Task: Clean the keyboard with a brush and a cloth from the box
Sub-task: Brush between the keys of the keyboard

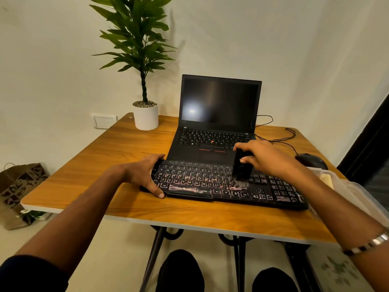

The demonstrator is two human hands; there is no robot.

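A black keyboard point(210, 186) with pale dusty smears on its keys lies across the front of the wooden table point(105, 165). My left hand point(145, 173) grips the keyboard's left end, thumb at the front edge. My right hand point(265, 157) holds a black brush point(242, 167) upright, its bristles down on the keys right of the middle. A clear plastic box point(355, 192) stands at the right edge of the table, with a pale yellow cloth point(326, 180) showing inside it behind my right forearm.
An open black laptop point(219, 114) stands just behind the keyboard. A black mouse point(311, 161) with its cable lies at the right. A potted plant point(145, 114) stands at the back left corner. A brown paper bag point(19, 190) sits on the floor at left.
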